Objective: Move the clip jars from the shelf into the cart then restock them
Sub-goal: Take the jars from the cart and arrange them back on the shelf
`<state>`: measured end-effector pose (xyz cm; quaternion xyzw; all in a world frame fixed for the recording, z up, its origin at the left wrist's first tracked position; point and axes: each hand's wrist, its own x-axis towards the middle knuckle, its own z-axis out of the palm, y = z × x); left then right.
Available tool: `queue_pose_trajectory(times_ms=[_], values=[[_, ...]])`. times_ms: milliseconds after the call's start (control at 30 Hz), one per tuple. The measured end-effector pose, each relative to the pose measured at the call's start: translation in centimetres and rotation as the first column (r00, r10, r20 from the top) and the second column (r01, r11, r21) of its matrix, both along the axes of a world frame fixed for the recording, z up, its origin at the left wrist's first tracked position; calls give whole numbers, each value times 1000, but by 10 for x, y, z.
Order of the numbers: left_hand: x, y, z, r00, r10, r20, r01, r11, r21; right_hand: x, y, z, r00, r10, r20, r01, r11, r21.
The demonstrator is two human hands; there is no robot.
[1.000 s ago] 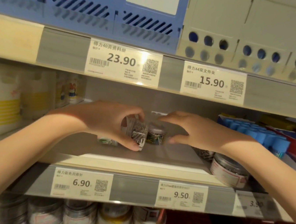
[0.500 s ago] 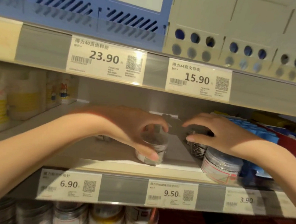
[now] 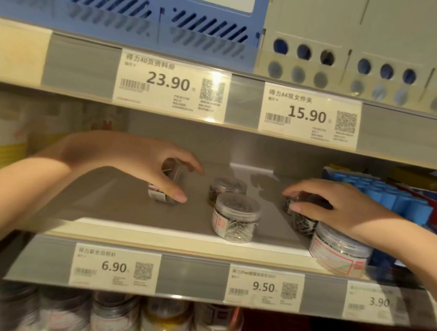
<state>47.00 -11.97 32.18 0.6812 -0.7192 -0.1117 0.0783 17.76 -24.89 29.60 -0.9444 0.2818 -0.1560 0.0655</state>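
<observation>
Head view shows the clip jars back on the middle shelf (image 3: 152, 220): a clear jar of silver clips (image 3: 235, 218) now stands upright by itself near the front edge, with a smaller jar (image 3: 225, 189) just behind it. Half a second ago the left hand was setting that front jar down; it has since let go and moved left, and the left hand (image 3: 142, 162) now curls thumb and fingers round another small jar (image 3: 165, 186), which sits tilted on the shelf surface, thumb tip at its lower edge. The right hand (image 3: 342, 208) has dropped lower than before, its fingers bent over the tops of two dark-clip jars (image 3: 301, 217) with the thumb against their side (a grip, as far as I can tell), just behind a larger labelled jar (image 3: 338, 248) at the shelf edge. I judge this to be the restocking half of the task, with jars being placed and lined up one at a time; no cart is in view. Blue tubes (image 3: 387, 193) fill the shelf to the right, and price tags (image 3: 115, 267) run along the rail below.
</observation>
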Motion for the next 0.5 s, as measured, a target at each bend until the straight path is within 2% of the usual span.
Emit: queue_pose_trajectory(times_ms=[133,300,500], values=[[0,3,-3,1000,-6,-3,6,1000,12,0,0,-1,1000,4,29,-4,1000,13],[-2,5,-6,1000,1,-4,-1,992,-128,1,1,-3,999,-8,47,7,1000,19],[-8,10,-6,984,-65,-166,38,986,-162,0,1,-2,998,-10,58,9,1000,17]])
